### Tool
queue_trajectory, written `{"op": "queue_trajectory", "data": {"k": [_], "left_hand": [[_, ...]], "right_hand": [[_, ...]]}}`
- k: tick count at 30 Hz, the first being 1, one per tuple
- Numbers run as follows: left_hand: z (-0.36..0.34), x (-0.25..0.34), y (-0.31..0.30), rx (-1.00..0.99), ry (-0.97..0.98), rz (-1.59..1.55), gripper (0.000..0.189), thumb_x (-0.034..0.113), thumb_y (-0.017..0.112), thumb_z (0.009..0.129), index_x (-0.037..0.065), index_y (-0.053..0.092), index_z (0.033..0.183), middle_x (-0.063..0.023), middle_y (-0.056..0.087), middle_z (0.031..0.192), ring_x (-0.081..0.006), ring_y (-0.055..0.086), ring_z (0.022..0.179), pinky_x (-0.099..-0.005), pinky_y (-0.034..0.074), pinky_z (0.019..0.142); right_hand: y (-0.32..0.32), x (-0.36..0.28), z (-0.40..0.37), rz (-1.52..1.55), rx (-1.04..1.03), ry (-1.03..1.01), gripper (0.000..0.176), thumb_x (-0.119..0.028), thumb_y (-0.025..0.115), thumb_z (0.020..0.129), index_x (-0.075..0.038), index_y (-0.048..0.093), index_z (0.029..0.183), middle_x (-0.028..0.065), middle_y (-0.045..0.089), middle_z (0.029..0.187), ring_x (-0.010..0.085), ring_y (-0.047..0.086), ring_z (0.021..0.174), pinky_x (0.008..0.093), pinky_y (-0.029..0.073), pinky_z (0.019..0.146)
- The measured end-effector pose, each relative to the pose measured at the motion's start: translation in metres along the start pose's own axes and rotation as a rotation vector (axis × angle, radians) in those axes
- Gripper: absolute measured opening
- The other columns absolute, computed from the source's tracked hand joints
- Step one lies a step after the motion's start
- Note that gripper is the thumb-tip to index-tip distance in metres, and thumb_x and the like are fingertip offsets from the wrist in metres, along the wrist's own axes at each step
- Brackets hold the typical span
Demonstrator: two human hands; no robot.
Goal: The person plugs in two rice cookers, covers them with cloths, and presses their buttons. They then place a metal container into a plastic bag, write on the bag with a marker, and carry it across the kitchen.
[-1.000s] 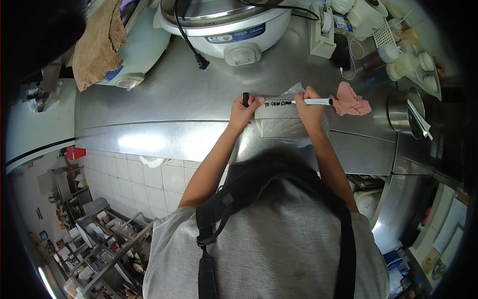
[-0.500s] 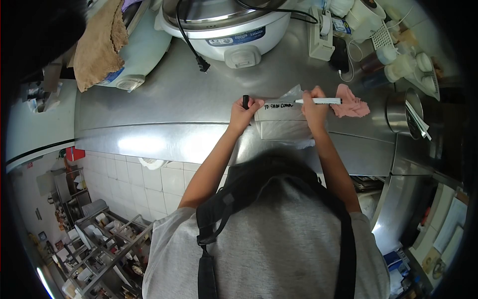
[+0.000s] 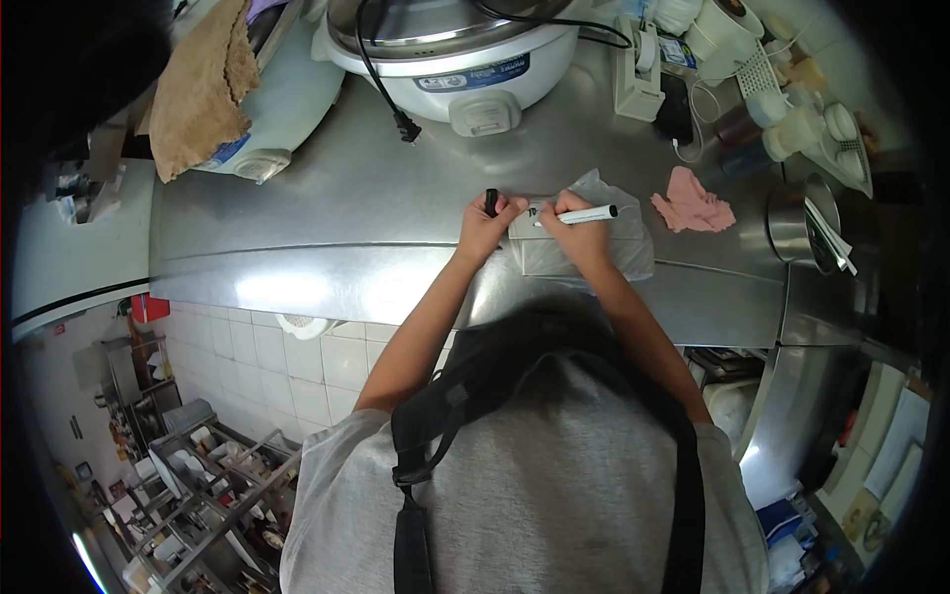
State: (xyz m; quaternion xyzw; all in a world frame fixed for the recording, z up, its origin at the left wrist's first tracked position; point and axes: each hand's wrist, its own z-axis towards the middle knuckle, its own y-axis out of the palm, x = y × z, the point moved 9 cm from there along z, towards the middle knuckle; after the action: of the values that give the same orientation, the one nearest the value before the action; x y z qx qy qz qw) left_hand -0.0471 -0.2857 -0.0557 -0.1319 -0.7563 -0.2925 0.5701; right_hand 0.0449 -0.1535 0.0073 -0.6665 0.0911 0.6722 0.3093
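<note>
A clear plastic bag lies flat on the steel counter in front of me, with black handwriting near its top left. My right hand grips a white marker, its tip low at the left part of the bag, below the first line of writing. That hand covers most of the lettering. At the bag's upper left corner, my left hand is closed round a black marker cap that stands upright from the fingers; its thumb reaches the bag's edge.
Right of the bag lies a crumpled pink cloth. A metal pot holding papers stands farther right. Behind are a white rice cooker, a power plug, a power strip and several bottles. A brown cloth drapes at the left.
My right hand has moved left and slightly down with the marker, from the end of the written line to below its start. My left hand has stayed nearly still.
</note>
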Motion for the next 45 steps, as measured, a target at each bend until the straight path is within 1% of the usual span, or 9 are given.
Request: {"op": "queue_trajectory", "data": {"k": [5, 8, 11, 17, 20, 23, 28, 38, 45], "left_hand": [[0.000, 0.002, 0.001, -0.010, -0.010, 0.005, 0.028, 0.002, 0.065, 0.083, 0.009, 0.042, 0.069, -0.0094, 0.067, 0.086, -0.0080, 0.059, 0.080, -0.0205, 0.046, 0.070], [0.000, 0.002, 0.001, -0.009, -0.009, 0.003, 0.028, 0.002, 0.065, 0.083, 0.009, 0.042, 0.069, -0.0095, 0.067, 0.087, -0.0075, 0.058, 0.079, -0.0202, 0.045, 0.069], [0.000, 0.001, 0.001, -0.024, -0.018, 0.003, 0.028, 0.002, 0.065, 0.083, 0.009, 0.042, 0.069, -0.0092, 0.067, 0.087, -0.0067, 0.057, 0.078, -0.0201, 0.045, 0.068], [0.001, 0.002, 0.000, -0.005, -0.002, 0.033, 0.030, 0.004, 0.067, 0.083, 0.010, 0.042, 0.068, -0.0082, 0.067, 0.087, -0.0057, 0.056, 0.077, -0.0195, 0.044, 0.066], [0.000, 0.000, 0.001, -0.008, -0.013, 0.000, 0.030, 0.004, 0.067, 0.083, 0.010, 0.042, 0.068, -0.0081, 0.068, 0.087, -0.0060, 0.056, 0.077, -0.0195, 0.044, 0.067], [0.001, 0.000, 0.000, -0.017, -0.016, 0.007, 0.029, 0.005, 0.067, 0.083, 0.010, 0.042, 0.069, -0.0082, 0.068, 0.087, -0.0064, 0.057, 0.078, -0.0197, 0.044, 0.067], [0.001, 0.002, 0.002, -0.011, -0.002, -0.011, 0.029, 0.005, 0.067, 0.083, 0.010, 0.042, 0.069, -0.0080, 0.068, 0.087, -0.0063, 0.057, 0.078, -0.0197, 0.044, 0.067], [0.001, 0.001, 0.000, -0.008, -0.001, 0.020, 0.030, 0.005, 0.068, 0.083, 0.010, 0.043, 0.068, -0.0063, 0.067, 0.084, -0.0062, 0.057, 0.078, -0.0197, 0.044, 0.067], [0.001, 0.002, 0.000, -0.008, -0.004, 0.025, 0.030, 0.004, 0.067, 0.083, 0.011, 0.043, 0.067, -0.0060, 0.067, 0.084, -0.0066, 0.058, 0.079, -0.0198, 0.044, 0.067]], "right_hand": [[0.001, -0.002, 0.001, -0.045, 0.035, -0.033, 0.031, -0.018, 0.068, 0.077, -0.004, 0.045, 0.061, 0.0040, 0.046, 0.051, 0.0108, 0.039, 0.047, 0.0300, 0.033, 0.045], [0.003, -0.002, 0.000, -0.131, 0.001, -0.009, 0.031, -0.018, 0.068, 0.077, -0.004, 0.046, 0.061, 0.0043, 0.047, 0.051, 0.0113, 0.040, 0.047, 0.0303, 0.034, 0.045], [0.000, -0.001, 0.000, -0.041, 0.035, 0.002, 0.030, -0.019, 0.068, 0.077, -0.004, 0.046, 0.062, 0.0042, 0.047, 0.052, 0.0112, 0.040, 0.047, 0.0302, 0.034, 0.045], [-0.004, 0.002, 0.000, -0.013, 0.077, -0.014, 0.029, -0.018, 0.068, 0.077, -0.005, 0.047, 0.062, 0.0038, 0.047, 0.052, 0.0105, 0.039, 0.048, 0.0294, 0.034, 0.046], [-0.001, -0.003, -0.001, -0.068, 0.049, -0.052, 0.029, -0.015, 0.069, 0.076, -0.005, 0.046, 0.062, 0.0035, 0.046, 0.052, 0.0097, 0.039, 0.048, 0.0289, 0.034, 0.046], [-0.005, -0.001, -0.001, -0.015, 0.094, -0.027, 0.028, -0.013, 0.069, 0.075, -0.004, 0.045, 0.062, 0.0035, 0.046, 0.052, 0.0095, 0.039, 0.048, 0.0288, 0.035, 0.046], [-0.004, -0.003, 0.000, -0.058, 0.065, -0.008, 0.027, -0.013, 0.069, 0.074, -0.004, 0.046, 0.062, 0.0038, 0.047, 0.051, 0.0099, 0.040, 0.047, 0.0291, 0.035, 0.045], [-0.007, 0.001, -0.001, -0.073, 0.103, -0.053, 0.026, -0.011, 0.066, 0.074, -0.004, 0.044, 0.062, 0.0057, 0.046, 0.051, 0.0120, 0.039, 0.046, 0.0301, 0.035, 0.045], [-0.008, -0.001, 0.000, -0.057, 0.131, -0.074, 0.025, -0.009, 0.066, 0.074, -0.004, 0.044, 0.061, 0.0055, 0.045, 0.051, 0.0113, 0.039, 0.046, 0.0300, 0.035, 0.045]]}}
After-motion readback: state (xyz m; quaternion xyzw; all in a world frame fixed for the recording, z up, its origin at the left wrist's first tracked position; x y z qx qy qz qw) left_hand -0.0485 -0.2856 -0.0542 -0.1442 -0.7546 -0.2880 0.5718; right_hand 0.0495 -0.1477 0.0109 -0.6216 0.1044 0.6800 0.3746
